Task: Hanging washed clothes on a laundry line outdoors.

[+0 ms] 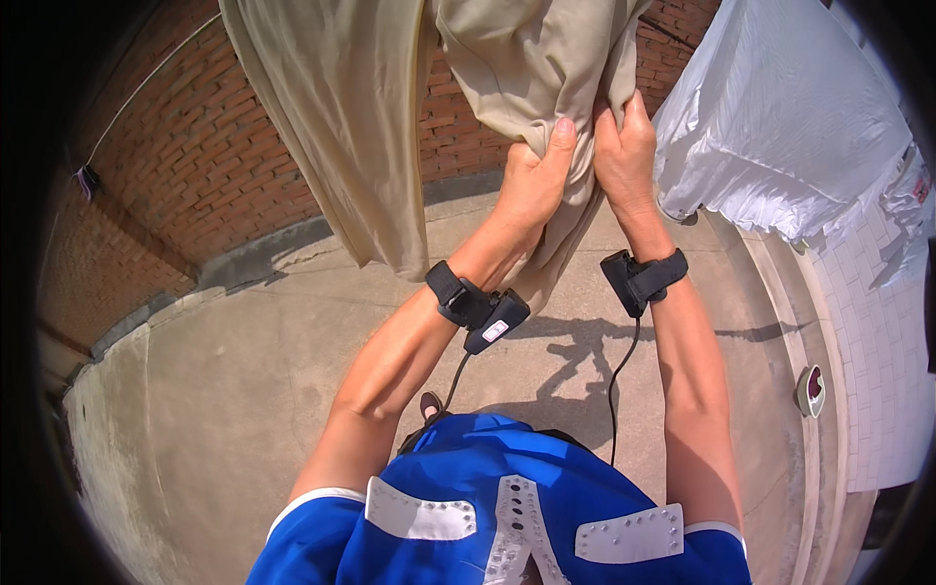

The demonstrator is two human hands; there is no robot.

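Beige trousers [351, 124] hang down from beyond the top edge of the view, one leg falling loose on the left. On the right, the other leg is bunched between my two hands. My left hand [537, 175] grips the gathered fabric, thumb laid on top. Just beside it, my right hand [627, 157] pinches the same leg near its outer edge. Below my hands the cloth trails down behind my left wrist. What holds the trousers up is out of view.
A white sheet [790, 124] hangs at the right. The brick wall [190, 139] stands ahead and to the left, with a pale line [139, 80] across it. An oval dish [810, 391] sits on the ledge at right. Each wrist carries a cabled black device.
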